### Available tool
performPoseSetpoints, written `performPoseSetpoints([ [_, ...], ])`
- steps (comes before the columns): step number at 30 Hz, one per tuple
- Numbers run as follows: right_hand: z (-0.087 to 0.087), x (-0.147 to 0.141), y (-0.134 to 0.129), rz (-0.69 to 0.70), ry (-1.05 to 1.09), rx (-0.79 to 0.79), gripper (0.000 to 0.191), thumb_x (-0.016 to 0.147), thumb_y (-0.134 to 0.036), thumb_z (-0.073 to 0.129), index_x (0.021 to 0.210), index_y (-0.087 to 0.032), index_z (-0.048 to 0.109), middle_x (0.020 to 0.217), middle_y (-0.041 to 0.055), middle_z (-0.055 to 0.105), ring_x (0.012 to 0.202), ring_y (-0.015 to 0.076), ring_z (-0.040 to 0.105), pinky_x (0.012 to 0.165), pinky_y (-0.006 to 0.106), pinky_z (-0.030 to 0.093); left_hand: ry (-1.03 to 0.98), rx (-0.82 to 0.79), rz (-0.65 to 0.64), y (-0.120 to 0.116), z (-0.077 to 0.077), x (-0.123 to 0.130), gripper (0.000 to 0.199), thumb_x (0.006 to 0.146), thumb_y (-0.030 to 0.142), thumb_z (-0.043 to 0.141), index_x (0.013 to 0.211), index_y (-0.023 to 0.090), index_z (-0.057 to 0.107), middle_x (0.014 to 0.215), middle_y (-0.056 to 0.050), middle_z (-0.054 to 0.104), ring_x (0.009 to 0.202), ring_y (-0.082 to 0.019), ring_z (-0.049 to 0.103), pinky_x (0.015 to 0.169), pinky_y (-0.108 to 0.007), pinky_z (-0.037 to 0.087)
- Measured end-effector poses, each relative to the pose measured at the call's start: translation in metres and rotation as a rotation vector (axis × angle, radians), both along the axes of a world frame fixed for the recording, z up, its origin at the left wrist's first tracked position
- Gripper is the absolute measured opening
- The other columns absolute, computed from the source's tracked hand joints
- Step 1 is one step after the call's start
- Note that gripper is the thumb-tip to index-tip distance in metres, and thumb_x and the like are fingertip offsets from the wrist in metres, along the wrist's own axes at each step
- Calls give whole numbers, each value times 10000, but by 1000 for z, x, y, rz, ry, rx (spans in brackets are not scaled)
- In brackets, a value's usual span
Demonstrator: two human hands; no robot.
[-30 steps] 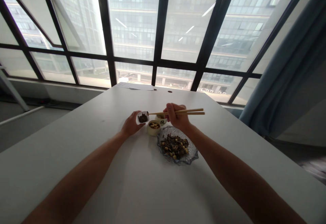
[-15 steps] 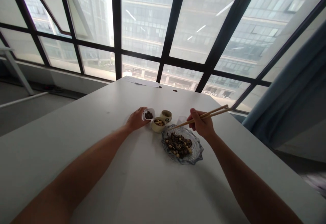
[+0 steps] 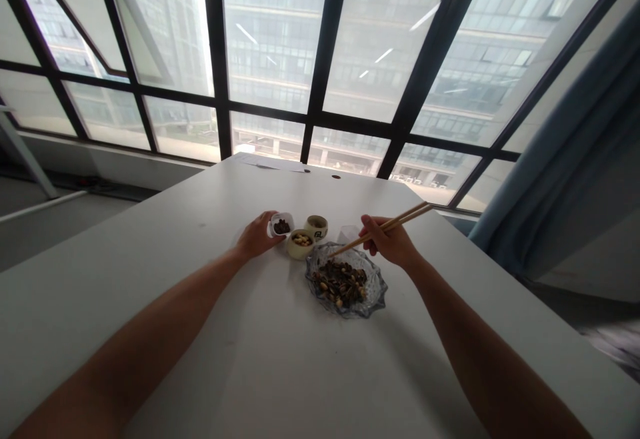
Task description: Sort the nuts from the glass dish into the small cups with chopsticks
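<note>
My left hand point(image 3: 257, 234) holds a small clear container point(image 3: 281, 225) with dark seeds in it, tilted toward me. Wooden chopsticks point(image 3: 395, 221) are gripped in my right hand point(image 3: 384, 239), their tips over the far left edge of a scalloped glass bowl point(image 3: 375, 286). Dark seeds mixed with pale nuts point(image 3: 343, 282) lie in that bowl. Beside the container stands a cream cup point(image 3: 300, 250) with nuts inside. Just behind it is a second cream cup point(image 3: 317, 227) bearing a dark character; its contents are unclear.
A clear container point(image 3: 349, 233) stands behind the glass bowl, partly hidden. White paper point(image 3: 273, 163) and dark round spots lie at the far end of the white table point(image 3: 280, 372). Windows rise beyond, with a blue curtain point(image 3: 540, 206) on the right.
The view has shifted slightly, moving the tabletop things left in the picture. The chopsticks have closed together, and their tips sit lower, at the bowl's inner left side.
</note>
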State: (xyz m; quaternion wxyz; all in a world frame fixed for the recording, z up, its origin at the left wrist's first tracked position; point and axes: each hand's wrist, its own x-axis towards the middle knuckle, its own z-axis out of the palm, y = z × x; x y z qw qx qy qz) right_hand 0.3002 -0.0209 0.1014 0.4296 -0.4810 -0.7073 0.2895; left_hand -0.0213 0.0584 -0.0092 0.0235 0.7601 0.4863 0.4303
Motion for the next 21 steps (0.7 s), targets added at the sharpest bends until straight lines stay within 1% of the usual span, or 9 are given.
performPoseSetpoints([
  [2, -6, -2, 4, -7, 24, 6, 654, 736, -804, 577, 658, -157, 626, 473, 24, 597, 353, 101, 520, 333, 199, 396, 2, -2, 2, 0, 0, 0, 579, 724, 392, 746, 1227, 208, 528, 1197, -106, 655, 1053, -277, 653, 853, -410, 564],
  [5, -13, -8, 5, 71, 9, -103, 672, 691, -829, 593, 633, -160, 618, 469, 26, 601, 354, 106, 535, 333, 198, 406, -1, -4, 7, 1, 0, -1, 579, 724, 391, 744, 1227, 205, 527, 1181, -109, 664, 1039, -276, 662, 843, -406, 566],
  [7, -13, -10, 4, 141, -17, -194, 691, 669, -849, 587, 605, -161, 609, 452, 28, 597, 336, 104, 524, 327, 200, 406, -3, 1, 5, 1, -1, -1, 571, 725, 389, 743, 1221, 203, 529, 1181, -112, 664, 1038, -275, 663, 836, -398, 567],
  [9, -11, -8, 3, 159, -29, -233, 707, 660, -864, 575, 582, -162, 598, 429, 27, 584, 313, 99, 502, 314, 201, 395, -4, 7, 2, 1, -1, -1, 558, 728, 385, 739, 1212, 200, 533, 1188, -117, 661, 1041, -275, 660, 834, -396, 567],
  [10, -9, -5, 4, 135, -15, -218, 712, 660, -871, 565, 575, -164, 592, 419, 24, 574, 304, 98, 493, 307, 202, 387, -4, 8, 2, 1, -1, -1, 554, 729, 385, 738, 1209, 197, 534, 1192, -120, 660, 1042, -276, 659, 835, -398, 567],
  [14, -6, 4, 8, 2, 37, -56, 702, 687, -865, 547, 608, -168, 593, 433, 15, 573, 320, 96, 500, 314, 201, 388, -12, -4, 0, 1, 0, -1, 570, 721, 387, 746, 1214, 198, 531, 1197, -120, 659, 1048, -279, 654, 838, -406, 568],
  [16, -5, 8, 8, 21, -20, -66, 693, 700, -851, 553, 610, -165, 595, 440, 18, 579, 326, 95, 504, 322, 198, 388, -15, -13, -2, 2, 0, -1, 577, 719, 391, 747, 1217, 201, 529, 1189, -118, 664, 1051, -279, 654, 838, -407, 569],
  [18, -3, 12, 7, 82, -85, -138, 688, 707, -841, 559, 600, -162, 591, 432, 22, 579, 322, 94, 500, 322, 196, 379, -18, -23, 1, 2, 0, -2, 584, 720, 402, 744, 1223, 199, 528, 1186, -120, 666, 1053, -280, 655, 834, -406, 570],
  [21, 5, 19, 3, 119, -120, -183, 679, 717, -826, 569, 598, -159, 594, 418, 24, 573, 312, 92, 487, 314, 191, 353, -22, -29, 4, 2, 0, -2, 600, 721, 416, 742, 1236, 200, 523, 1191, -120, 666, 1061, -281, 654, 834, -402, 571],
])
